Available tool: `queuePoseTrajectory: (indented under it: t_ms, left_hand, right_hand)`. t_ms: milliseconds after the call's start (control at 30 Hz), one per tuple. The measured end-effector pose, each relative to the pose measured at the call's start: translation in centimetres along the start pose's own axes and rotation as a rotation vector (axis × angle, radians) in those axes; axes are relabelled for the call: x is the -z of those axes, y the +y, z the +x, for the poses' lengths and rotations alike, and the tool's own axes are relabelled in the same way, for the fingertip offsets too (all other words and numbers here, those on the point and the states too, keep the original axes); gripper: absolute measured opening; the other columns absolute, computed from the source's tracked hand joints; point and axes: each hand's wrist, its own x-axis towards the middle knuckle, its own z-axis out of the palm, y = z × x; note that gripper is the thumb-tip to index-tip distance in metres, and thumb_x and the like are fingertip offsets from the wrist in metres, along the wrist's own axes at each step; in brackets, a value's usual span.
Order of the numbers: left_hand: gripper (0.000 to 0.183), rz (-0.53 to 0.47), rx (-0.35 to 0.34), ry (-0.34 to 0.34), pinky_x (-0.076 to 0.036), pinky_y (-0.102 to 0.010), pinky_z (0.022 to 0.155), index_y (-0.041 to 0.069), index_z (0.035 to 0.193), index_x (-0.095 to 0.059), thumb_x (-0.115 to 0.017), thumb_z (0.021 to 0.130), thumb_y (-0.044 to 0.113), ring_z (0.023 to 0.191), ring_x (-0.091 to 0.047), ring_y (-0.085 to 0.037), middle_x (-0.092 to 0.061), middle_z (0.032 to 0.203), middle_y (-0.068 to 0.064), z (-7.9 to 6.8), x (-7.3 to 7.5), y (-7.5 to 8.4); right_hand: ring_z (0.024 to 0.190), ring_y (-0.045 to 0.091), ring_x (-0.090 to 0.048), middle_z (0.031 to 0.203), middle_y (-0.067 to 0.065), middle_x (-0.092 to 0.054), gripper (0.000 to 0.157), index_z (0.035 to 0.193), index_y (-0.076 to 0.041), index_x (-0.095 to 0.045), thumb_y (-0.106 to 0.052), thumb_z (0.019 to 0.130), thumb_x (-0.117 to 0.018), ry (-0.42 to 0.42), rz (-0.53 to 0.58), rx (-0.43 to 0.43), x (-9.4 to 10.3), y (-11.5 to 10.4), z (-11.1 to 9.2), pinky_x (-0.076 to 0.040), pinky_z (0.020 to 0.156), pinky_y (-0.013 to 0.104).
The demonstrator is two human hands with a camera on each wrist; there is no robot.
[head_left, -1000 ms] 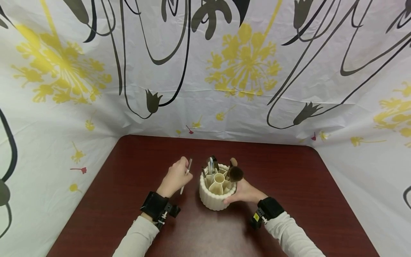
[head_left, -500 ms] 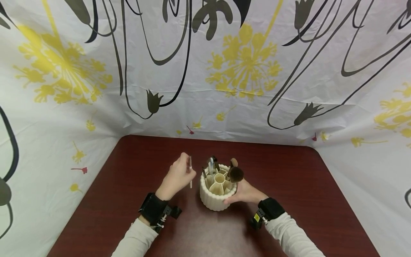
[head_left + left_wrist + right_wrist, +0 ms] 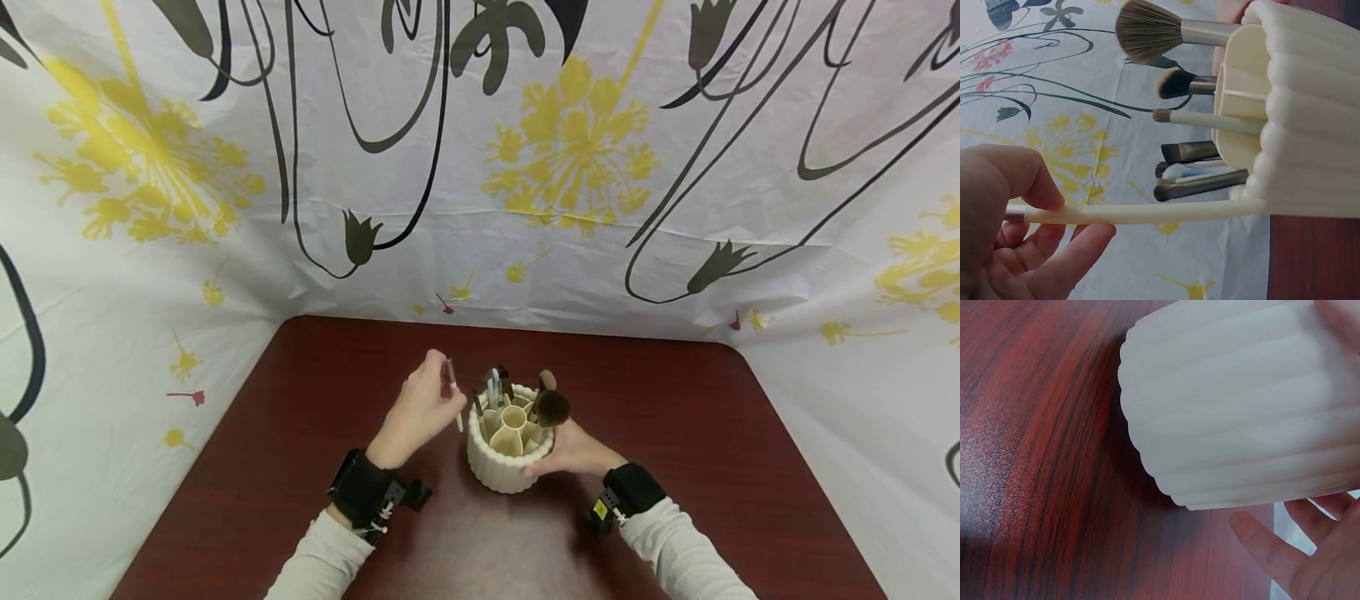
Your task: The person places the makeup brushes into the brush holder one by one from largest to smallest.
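Observation:
My left hand (image 3: 418, 412) pinches a slim makeup brush (image 3: 1141, 214) with a cream handle between thumb and fingers. The brush stands nearly upright just left of a cream, ribbed makeup brush holder (image 3: 498, 467). In the left wrist view its handle end overlaps the holder's rim; its bristles are out of sight. Around the holder's right side, my right hand (image 3: 581, 450) grips with the thumb at the front and fingers spread behind. Inside the divided holder stand a large fluffy brush (image 3: 1147, 31), a dark angled brush (image 3: 1188, 151) and several other brushes.
The holder stands on a dark red-brown wooden table (image 3: 337, 358) with rounded far corners. Behind and beside it hangs a white cloth (image 3: 435, 208) with yellow and grey flower prints. Black camera straps (image 3: 363, 487) wrap both wrists.
My left hand has moved right and slightly away toward the holder, turning the brush from a leftward slant to a slight rightward one. The right hand and holder have stayed in place.

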Motion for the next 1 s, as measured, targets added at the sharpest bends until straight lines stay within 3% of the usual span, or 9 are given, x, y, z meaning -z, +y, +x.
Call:
queuePoseTrajectory:
  t_ms: [133,367,567,700,1000]
  left_hand:
    - [0.021,-0.022,0.006,-0.008,-0.038,-0.026,0.055,0.008,0.09,-0.041,-0.054,0.075,0.004,0.063,-0.045,-0.012,-0.046,0.076,-0.001,0.0,-0.1,0.3]
    - [0.022,-0.052,-0.004,0.006,-0.042,-0.025,0.057,0.008,0.089,-0.04,-0.055,0.074,0.002,0.066,-0.048,-0.011,-0.047,0.078,0.0,0.2,-0.4,0.8]
    - [0.021,-0.102,-0.023,0.002,-0.044,-0.024,0.06,0.009,0.087,-0.04,-0.055,0.074,0.002,0.069,-0.051,-0.01,-0.048,0.079,0.0,0.1,-1.1,0.8]
    - [0.02,-0.133,-0.041,-0.015,-0.045,-0.024,0.063,0.007,0.089,-0.04,-0.055,0.077,0.002,0.071,-0.052,-0.011,-0.049,0.081,-0.001,-0.2,-1.8,0.6]
    - [0.02,-0.154,0.002,-0.043,-0.048,-0.025,0.065,0.008,0.092,-0.041,-0.055,0.079,0.005,0.077,-0.056,-0.013,-0.05,0.085,-0.001,-0.6,-2.6,-0.1]
  right_hand:
    - [0.125,0.018,-0.036,0.141,0.012,-0.033,0.134,0.143,-0.028,0.016,-0.011,0.057,-0.085,0.011,0.004,-0.015,0.0,0.1,0.0,-0.026,0.099,0.016]
    - [0.126,0.016,-0.034,0.142,0.013,-0.031,0.135,0.143,-0.024,0.018,-0.013,0.057,-0.086,0.014,-0.006,-0.025,0.1,0.3,0.0,-0.025,0.099,0.015]
    - [0.125,0.015,-0.035,0.142,0.012,-0.032,0.135,0.142,-0.028,0.018,-0.012,0.057,-0.086,0.018,-0.007,-0.016,0.0,0.3,0.0,-0.025,0.099,0.016]
    - [0.123,0.014,-0.037,0.14,0.014,-0.034,0.133,0.143,-0.028,0.016,-0.007,0.057,-0.085,0.013,-0.008,-0.009,-0.1,-0.3,0.0,-0.028,0.098,0.016]
    - [0.123,0.025,-0.038,0.137,0.021,-0.035,0.129,0.143,-0.017,0.014,0.002,0.059,-0.081,-0.005,0.0,-0.011,-0.1,-2.9,0.0,-0.03,0.096,0.015]
